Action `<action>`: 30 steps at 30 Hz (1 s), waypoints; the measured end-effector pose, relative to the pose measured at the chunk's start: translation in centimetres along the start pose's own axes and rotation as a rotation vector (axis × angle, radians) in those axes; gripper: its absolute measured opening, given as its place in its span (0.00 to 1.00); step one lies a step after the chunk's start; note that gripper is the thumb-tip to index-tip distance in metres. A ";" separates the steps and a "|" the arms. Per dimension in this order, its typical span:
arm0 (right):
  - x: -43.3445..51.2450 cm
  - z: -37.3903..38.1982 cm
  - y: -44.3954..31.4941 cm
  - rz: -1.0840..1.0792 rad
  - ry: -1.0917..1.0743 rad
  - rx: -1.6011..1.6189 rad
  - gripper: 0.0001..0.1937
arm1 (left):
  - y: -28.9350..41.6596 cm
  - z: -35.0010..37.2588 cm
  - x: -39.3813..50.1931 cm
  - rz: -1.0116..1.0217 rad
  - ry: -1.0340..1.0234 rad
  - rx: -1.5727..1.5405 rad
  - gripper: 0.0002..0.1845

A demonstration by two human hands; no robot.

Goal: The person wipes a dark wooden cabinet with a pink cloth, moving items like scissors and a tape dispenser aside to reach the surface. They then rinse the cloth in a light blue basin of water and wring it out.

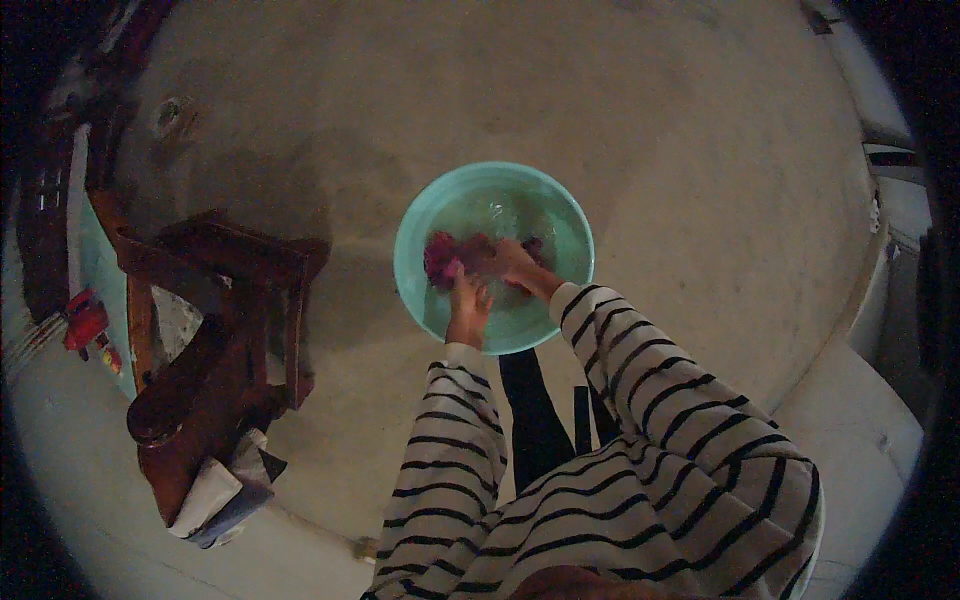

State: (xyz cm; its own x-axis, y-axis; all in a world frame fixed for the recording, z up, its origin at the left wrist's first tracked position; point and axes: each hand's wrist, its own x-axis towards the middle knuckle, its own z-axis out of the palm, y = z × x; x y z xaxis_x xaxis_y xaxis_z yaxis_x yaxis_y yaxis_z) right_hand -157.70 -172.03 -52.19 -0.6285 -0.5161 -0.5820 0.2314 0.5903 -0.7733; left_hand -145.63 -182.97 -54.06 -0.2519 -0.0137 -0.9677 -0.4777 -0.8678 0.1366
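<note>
A turquoise basin (415, 307) with water in it sits in front of my legs. Dark red to magenta cloth (441, 259) lies partly under the water, across the middle of the basin. My right hand (517, 264) is closed on the cloth, and a dark bit of it shows beyond the knuckles. At the near left inside of the basin, my left hand (469, 304) reaches in from the rim. Its fingertips touch the brightest magenta bunch, but whether they grip it is unclear.
Dark brown wooden furniture (217, 322), perhaps a chair, stands to the left on the bare floor (480, 82). Grey and white cloth (225, 495) hangs at its near end. A red object (86, 321) is by the wall at far left. Pale walls curve along the right.
</note>
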 end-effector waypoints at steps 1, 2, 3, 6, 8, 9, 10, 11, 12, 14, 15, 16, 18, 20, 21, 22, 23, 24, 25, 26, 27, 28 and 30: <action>-0.5 0.9 -0.3 -0.063 -0.024 0.094 0.21 | 0.3 0.6 -0.5 0.016 -0.006 0.013 0.28; -1.5 1.5 -0.6 -0.046 -0.076 0.158 0.22 | 0.7 1.1 -0.8 0.160 -0.112 -0.044 0.28; -2.9 1.9 -1.0 -0.117 0.004 0.173 0.22 | 0.9 1.7 -1.4 0.304 -0.129 -0.083 0.27; -7.8 -0.4 -2.7 -0.025 0.162 0.357 0.21 | 1.5 2.1 -3.5 0.509 0.118 -0.039 0.22; -10.1 -3.4 -3.5 0.127 0.233 0.788 0.21 | 1.6 0.7 -5.2 0.596 0.286 -0.006 0.19; -10.8 -4.9 -3.6 0.117 0.327 0.765 0.20 | 1.4 -0.4 -6.1 0.653 0.317 -0.017 0.18; -11.4 -6.3 -3.7 0.095 0.406 0.740 0.19 | 1.2 -1.6 -7.0 0.743 0.335 -0.030 0.17; -11.5 -7.2 -3.3 -0.004 0.478 0.726 0.19 | 0.9 -2.4 -7.3 0.766 0.438 0.218 0.19; -11.2 -7.8 -2.9 0.046 0.434 0.576 0.19 | 0.7 -2.8 -7.6 0.816 0.522 0.462 0.20; -9.9 -7.8 -1.4 0.058 0.336 0.295 0.19 | 0.0 -2.8 -7.9 0.763 0.508 0.624 0.24; -8.7 -7.2 -0.5 0.062 0.342 0.159 0.19 | -0.6 -2.0 -7.8 0.669 0.411 0.537 0.27; -7.4 -6.3 0.5 0.118 0.352 0.015 0.19 | -0.9 -1.3 -7.8 0.505 0.287 0.482 0.30; -5.2 -4.4 2.2 0.155 0.380 -0.084 0.20 | -1.2 0.2 -7.6 0.419 0.247 0.401 0.36; -3.1 -2.2 2.9 0.083 0.405 -0.001 0.22 | -1.3 1.2 -6.8 0.264 0.180 0.287 0.39; -3.0 -1.2 2.8 0.135 0.274 0.032 0.22 | -1.2 1.4 -6.2 0.190 0.141 0.201 0.39; -2.9 0.0 2.2 0.147 0.132 0.055 0.22 | -1.1 1.3 -5.3 0.139 0.086 0.105 0.39; -2.9 0.7 1.2 0.226 0.000 0.052 0.23 | -1.0 0.9 -4.4 0.106 0.026 0.049 0.36; -4.5 1.6 0.1 0.015 -0.048 0.071 0.21 | -0.8 0.3 -3.3 0.098 -0.053 -0.016 0.34; -6.2 2.2 -1.3 -0.069 -0.070 0.053 0.20 | -0.5 -0.3 -2.4 0.052 -0.114 -0.087 0.32; -8.3 3.1 -2.7 -0.153 -0.090 0.037 0.19 | -0.1 -1.0 -1.8 0.131 -0.220 -0.106 0.31; -10.1 3.2 -4.1 -0.177 -0.093 0.011 0.19 | 0.2 -1.5 -1.5 0.169 -0.308 -0.129 0.30; -11.0 3.1 -5.4 -0.221 -0.131 -0.016 0.18 | 0.2 -1.8 -1.6 0.185 -0.297 -0.077 0.28; -11.4 2.4 -7.1 -0.288 0.021 -0.098 0.19 | -0.1 -1.7 -2.3 0.265 -0.406 -0.157 0.25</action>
State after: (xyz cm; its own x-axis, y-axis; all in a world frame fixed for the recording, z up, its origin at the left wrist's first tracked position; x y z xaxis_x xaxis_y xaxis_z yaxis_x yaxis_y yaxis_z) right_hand -150.39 -171.84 -40.69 -0.6729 -0.6589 -0.3362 -0.0308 0.4790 -0.8773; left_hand -143.61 -183.69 -52.23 -0.6685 -0.0763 -0.7398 -0.2287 -0.9254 0.3021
